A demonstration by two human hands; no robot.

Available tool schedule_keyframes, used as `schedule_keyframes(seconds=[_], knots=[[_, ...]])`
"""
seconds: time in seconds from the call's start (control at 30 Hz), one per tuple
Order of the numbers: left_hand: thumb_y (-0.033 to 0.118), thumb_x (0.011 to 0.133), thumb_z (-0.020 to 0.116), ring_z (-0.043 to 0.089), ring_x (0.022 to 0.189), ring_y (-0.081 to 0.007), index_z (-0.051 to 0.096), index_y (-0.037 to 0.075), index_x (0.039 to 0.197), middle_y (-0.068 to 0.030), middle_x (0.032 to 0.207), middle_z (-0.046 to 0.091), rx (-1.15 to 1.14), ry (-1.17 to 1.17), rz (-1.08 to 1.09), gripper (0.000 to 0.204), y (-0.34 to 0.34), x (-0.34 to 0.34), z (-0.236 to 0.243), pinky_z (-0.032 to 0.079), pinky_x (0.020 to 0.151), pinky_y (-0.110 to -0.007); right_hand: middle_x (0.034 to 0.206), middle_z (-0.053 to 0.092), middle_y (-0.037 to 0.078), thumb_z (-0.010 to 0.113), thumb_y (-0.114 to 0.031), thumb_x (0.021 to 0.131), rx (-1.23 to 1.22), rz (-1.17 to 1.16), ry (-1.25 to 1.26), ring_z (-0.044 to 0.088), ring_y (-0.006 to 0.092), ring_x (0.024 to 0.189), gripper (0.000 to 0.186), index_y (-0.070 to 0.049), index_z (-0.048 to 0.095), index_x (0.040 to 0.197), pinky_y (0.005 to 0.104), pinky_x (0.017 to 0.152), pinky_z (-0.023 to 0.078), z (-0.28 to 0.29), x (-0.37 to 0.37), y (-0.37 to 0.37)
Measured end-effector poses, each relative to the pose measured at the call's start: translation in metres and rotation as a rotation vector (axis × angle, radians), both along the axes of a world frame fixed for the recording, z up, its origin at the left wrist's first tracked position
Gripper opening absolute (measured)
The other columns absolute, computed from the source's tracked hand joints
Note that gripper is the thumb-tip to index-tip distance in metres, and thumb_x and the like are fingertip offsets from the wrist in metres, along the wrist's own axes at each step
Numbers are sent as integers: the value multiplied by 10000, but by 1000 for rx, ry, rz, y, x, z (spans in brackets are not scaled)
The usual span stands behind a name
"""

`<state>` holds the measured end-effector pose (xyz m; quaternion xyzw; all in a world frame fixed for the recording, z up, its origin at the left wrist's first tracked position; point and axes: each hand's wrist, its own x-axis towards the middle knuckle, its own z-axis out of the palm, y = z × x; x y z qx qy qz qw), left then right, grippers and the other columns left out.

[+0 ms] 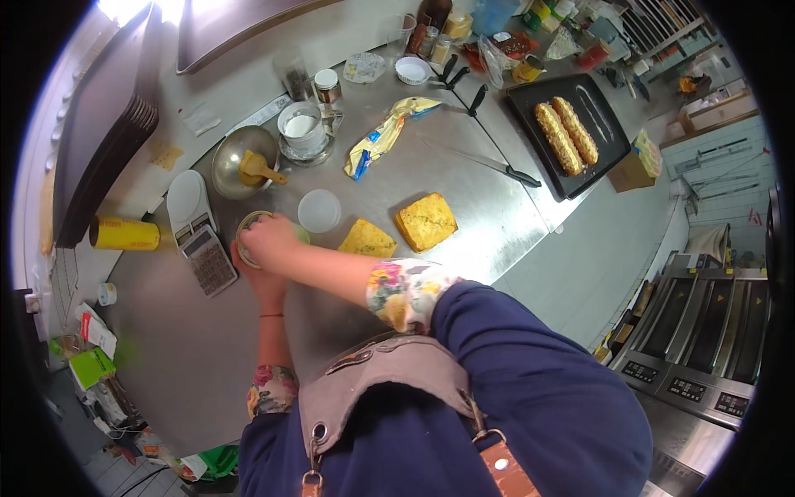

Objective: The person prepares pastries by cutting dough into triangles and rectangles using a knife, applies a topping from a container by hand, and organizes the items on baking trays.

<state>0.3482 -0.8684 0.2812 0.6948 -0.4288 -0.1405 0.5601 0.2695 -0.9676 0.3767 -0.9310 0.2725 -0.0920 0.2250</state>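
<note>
Both hands meet at a round tub point(250, 220) on the left part of the metal table point(178, 352), just beside the scale point(189, 195) and the calculator point(209, 262). The left hand point(262, 280) comes in from below, its fingers curved about the near side of the tub, seemingly to keep it steady; part of that grip is covered by the right arm. The right hand point(272, 241) bends over the rim, knuckles up, with its fingertips down at the mouth; they are hidden, so I cannot tell how far apart they are or whether they pinch anything. The right forearm crosses above the left wrist, likely because the tub sits well to the person's left. A pale round lid point(319, 210) lies flat near the tub, probably put there to leave the mouth open and stay within reach. Two yellow squares of bread, the smaller-looking one point(368, 238) beside the forearm and the other point(426, 222) farther right, lie on bare metal. Behind the tub, a brush point(260, 168) leans in a metal bowl point(225, 170), perhaps so its bristles stay off the table
</note>
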Motion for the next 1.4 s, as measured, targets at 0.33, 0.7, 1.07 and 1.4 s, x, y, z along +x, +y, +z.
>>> schedule_keyframes(seconds=[0.33, 0.7, 1.07, 1.4], knots=[[230, 658, 877, 285, 1440, -380, 235, 71, 1527, -214, 1551, 263, 317, -644, -769, 1092, -27, -151, 78, 247, 1199, -450, 1279, 555, 222, 591, -67, 837, 4, -808, 429, 579, 372, 1141, 444, 6, 533, 1271, 442, 925, 512, -124, -438, -161], [155, 693, 816, 586, 1142, -357, 229, 115, 1541, -161, 1346, 531, 710, -742, -927, 1032, -145, -232, -26, 499, 962, -420, 1009, 555, 152, 626, -138, 838, -133, -540, 330, 637, 363, 918, 294, -61, 456, 1065, 484, 662, 551, -140, -550, -161], [288, 646, 873, 566, 1120, -415, 417, 6, 1249, -246, 1221, 554, 751, -305, -508, 807, -90, -300, -18, 500, 934, -452, 693, 612, 209, 553, -198, 1000, 559, -794, -169, 633, 400, 629, 201, -22, 456, 989, 461, 545, 463, -70, -519, 35], [283, 601, 915, 535, 1182, -410, 292, -41, 1420, -247, 1298, 507, 718, -277, -454, 1079, -58, -308, -28, 492, 980, -435, 702, 649, 193, 552, -228, 984, 202, -503, 293, 635, 429, 609, 221, -41, 435, 970, 530, 538, 497, -51, -509, 50]])
